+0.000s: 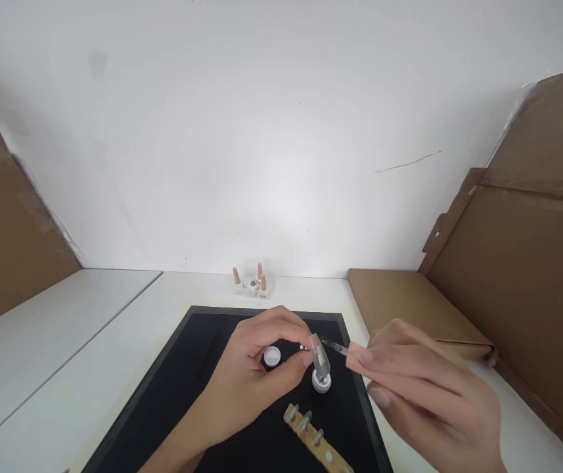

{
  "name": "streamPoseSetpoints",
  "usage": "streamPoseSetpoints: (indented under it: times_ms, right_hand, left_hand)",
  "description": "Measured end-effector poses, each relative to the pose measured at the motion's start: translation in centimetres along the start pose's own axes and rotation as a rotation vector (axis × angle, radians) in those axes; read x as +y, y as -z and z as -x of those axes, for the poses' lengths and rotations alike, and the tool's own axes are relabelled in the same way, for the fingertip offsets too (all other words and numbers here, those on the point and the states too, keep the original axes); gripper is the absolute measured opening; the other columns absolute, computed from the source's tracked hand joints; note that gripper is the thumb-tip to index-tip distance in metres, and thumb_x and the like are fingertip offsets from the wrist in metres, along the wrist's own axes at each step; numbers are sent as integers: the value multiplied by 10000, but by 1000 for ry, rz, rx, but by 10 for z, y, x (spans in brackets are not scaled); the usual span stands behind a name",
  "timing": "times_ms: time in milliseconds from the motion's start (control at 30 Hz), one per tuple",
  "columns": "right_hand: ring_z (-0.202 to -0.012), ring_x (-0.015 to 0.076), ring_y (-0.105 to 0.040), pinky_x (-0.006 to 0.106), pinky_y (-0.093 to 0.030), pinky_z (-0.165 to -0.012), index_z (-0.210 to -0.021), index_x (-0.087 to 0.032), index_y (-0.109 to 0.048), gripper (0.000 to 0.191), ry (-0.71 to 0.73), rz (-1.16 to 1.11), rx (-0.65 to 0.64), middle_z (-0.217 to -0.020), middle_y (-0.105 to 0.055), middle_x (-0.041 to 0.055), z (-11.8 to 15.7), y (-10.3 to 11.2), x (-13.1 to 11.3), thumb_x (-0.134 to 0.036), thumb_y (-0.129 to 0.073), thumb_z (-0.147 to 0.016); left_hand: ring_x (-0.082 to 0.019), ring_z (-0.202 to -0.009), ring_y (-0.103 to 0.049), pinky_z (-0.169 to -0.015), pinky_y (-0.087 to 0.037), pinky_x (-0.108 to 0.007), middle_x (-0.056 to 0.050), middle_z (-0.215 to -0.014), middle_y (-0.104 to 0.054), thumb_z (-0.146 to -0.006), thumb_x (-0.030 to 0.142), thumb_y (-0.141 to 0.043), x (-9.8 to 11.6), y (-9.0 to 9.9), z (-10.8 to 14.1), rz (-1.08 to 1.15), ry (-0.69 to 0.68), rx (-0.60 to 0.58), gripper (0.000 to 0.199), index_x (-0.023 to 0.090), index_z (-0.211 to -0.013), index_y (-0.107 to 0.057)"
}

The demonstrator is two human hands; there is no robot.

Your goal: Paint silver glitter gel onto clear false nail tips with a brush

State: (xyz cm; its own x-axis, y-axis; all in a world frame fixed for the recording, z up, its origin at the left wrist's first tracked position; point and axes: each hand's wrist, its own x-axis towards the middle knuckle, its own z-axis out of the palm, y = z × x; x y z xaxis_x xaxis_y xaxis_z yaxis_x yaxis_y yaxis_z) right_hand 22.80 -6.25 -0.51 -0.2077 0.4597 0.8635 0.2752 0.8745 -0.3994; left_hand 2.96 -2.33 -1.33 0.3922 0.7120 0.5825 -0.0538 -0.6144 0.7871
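Note:
Between thumb and forefinger, my left hand (266, 368) pinches a clear false nail tip (320, 357) by a small holder behind it. My right hand (429, 387) grips the pink cap of a nail polish brush (357, 358), its bristle end pointing left beside the nail tip; whether they touch I cannot tell. Under the nail tip stands a small white jar (321, 382), partly covered by it. A round white lid (272, 357) lies beyond my left thumb. Nearer me is a tan strip (316, 441) with several small clear pieces standing on it.
A black mat (163, 407) lies on the white table (108, 328). At the back, several pink-capped bottles stand in a clear holder (254, 288). A flat cardboard box (409, 302) lies at right, and cardboard panels (532, 263) flank both sides.

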Motion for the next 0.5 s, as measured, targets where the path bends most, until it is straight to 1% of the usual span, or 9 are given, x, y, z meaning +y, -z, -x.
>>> streamPoseSetpoints:
  times_ms: [100,167,233,300,400,500]
  right_hand:
    - [-575,154,-572,279,-466,-461,-1114,-278,-691,382,52,55,-34,-769,-735,26,-1,-2,0,-42,-593,-830]
    - [-521,139,-532,273,-427,-435,-1054,-267,-705,406,95,88,-23,-733,-745,10,-1,-5,-1,2,-547,-794]
    - [-491,133,-500,277,-409,-432,-972,-268,-718,400,81,86,0,-695,-737,-1,1,-6,-2,14,-518,-770]
    - [-489,131,-495,278,-419,-440,-938,-269,-721,342,42,39,1,-687,-729,1,2,-5,-2,-17,-539,-796]
    - [-517,136,-529,270,-446,-447,-1012,-269,-719,272,22,-28,12,-702,-720,17,2,-1,-2,-86,-606,-845]
    - [-560,147,-562,266,-470,-452,-1085,-267,-703,330,-11,-39,-3,-723,-700,28,-1,2,-1,-72,-637,-827]
  left_hand:
    - [-132,-742,-628,-683,-498,-235,-21,-814,-677,-804,14,-636,-1,-1,0,-12,-4,9,226,211,-849,-736]
    - [-138,-749,-629,-681,-501,-239,-27,-823,-679,-804,15,-634,-2,-1,0,-10,-1,14,227,211,-853,-736]
    - [-140,-750,-631,-673,-503,-238,-30,-830,-680,-804,14,-634,-3,-1,0,1,1,19,231,214,-859,-735]
    - [-135,-743,-632,-663,-502,-231,-27,-830,-680,-806,13,-634,-2,0,1,14,1,22,236,219,-861,-736]
    - [-128,-746,-634,-676,-500,-222,-16,-822,-682,-807,12,-637,-1,0,1,14,-1,15,243,228,-855,-736]
    - [-124,-743,-630,-680,-495,-222,-8,-811,-676,-798,10,-642,-1,0,1,0,-12,12,241,229,-846,-732]
